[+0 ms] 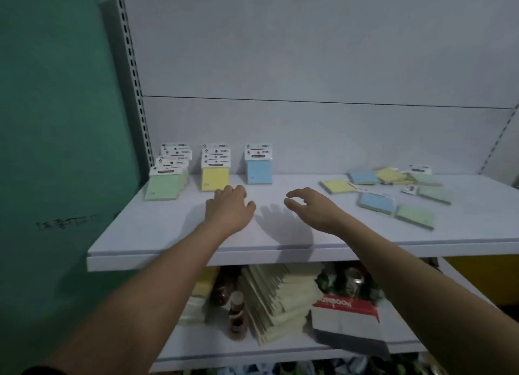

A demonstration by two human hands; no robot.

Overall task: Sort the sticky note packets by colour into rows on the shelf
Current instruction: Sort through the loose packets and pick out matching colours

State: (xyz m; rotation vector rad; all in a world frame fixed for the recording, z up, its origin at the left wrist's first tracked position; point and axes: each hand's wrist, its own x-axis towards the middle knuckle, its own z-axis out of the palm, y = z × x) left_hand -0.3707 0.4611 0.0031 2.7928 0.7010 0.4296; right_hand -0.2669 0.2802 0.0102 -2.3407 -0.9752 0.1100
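Three rows of sticky note packets lean at the back left of the white shelf [168, 231]: a green row [165, 185], a yellow row [214, 178] and a blue row [259, 171]. Unsorted packets lie scattered at the right, among them a yellow packet [337, 186], a blue packet [376, 202] and a green packet [415, 216]. My left hand [229, 206] hovers just in front of the yellow row, fingers curled loosely, holding nothing. My right hand [311, 204] hangs over the shelf's middle, fingers spread and empty.
A green wall [56, 122] borders the shelf on the left. The lower shelf holds stacked pale paper pads [278, 299], small bottles [237, 313], a red and white box [346, 315] and cans. A slotted upright [132, 66] runs up the back panel.
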